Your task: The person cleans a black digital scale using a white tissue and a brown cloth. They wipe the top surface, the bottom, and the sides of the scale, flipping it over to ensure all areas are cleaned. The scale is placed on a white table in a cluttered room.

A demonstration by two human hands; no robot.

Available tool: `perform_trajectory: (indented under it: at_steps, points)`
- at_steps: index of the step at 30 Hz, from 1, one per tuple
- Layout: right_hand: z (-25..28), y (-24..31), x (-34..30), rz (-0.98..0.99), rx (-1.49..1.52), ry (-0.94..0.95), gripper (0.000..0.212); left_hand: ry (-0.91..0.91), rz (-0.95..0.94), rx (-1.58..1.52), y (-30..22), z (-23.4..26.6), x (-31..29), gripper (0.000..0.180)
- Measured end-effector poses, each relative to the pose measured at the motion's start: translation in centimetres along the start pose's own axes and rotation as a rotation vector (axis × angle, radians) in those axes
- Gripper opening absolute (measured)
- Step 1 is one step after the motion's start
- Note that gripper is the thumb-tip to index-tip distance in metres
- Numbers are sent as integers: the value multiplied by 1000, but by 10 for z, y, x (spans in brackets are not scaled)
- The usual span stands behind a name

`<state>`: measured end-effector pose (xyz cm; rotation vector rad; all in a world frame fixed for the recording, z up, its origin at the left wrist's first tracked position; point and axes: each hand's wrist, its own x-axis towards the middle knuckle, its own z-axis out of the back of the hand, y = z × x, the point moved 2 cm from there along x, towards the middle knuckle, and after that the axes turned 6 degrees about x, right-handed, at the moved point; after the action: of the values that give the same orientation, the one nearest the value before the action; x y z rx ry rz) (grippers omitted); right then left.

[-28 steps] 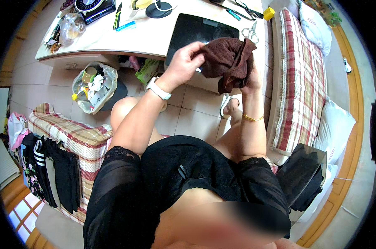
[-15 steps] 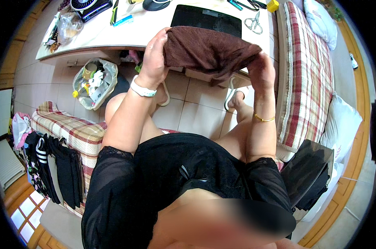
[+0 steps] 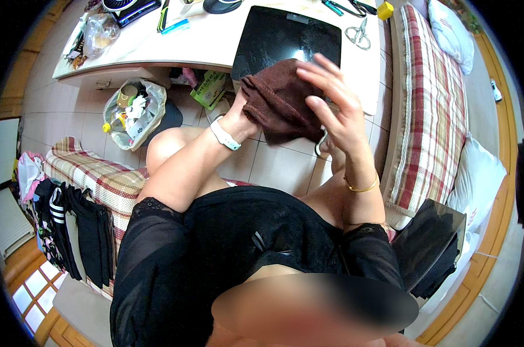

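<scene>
Slipping is prob. the main risk: the brown cloth (image 3: pixel 285 98) seems to hang on the L hand (image 3: pixel 242 114) alone, so a loose grip cd drop it on the tiled floor (image 3: pixel 276 165), or a careless swing far cd drag it over the black slab (image 3: pixel 314 40) on the table (image 3: pixel 210 49). Cloth's approx. mid-scene, by the table's near edge. L hand's at its left end, fingers mostly hidden, so can't tell how tight. R hand (image 3: pixel 342 110)'s wide, fingers apart, at cloth's right side; contact unclear.
</scene>
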<state>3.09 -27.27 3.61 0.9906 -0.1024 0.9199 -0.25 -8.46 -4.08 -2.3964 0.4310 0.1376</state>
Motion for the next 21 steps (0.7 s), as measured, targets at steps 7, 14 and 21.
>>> perform_trajectory:
  at_steps: [7,14,21]
  points:
    - [-33,-43,-5,-176,141,-258,49,82,-221,319,-4,-6,1,37]
    - [20,-130,43,-224,-341,-253,49,-729,-687,1208,-74,91,28,40]
    - [-61,-175,66,-218,-803,-93,54,-531,-14,567,-41,100,30,46]
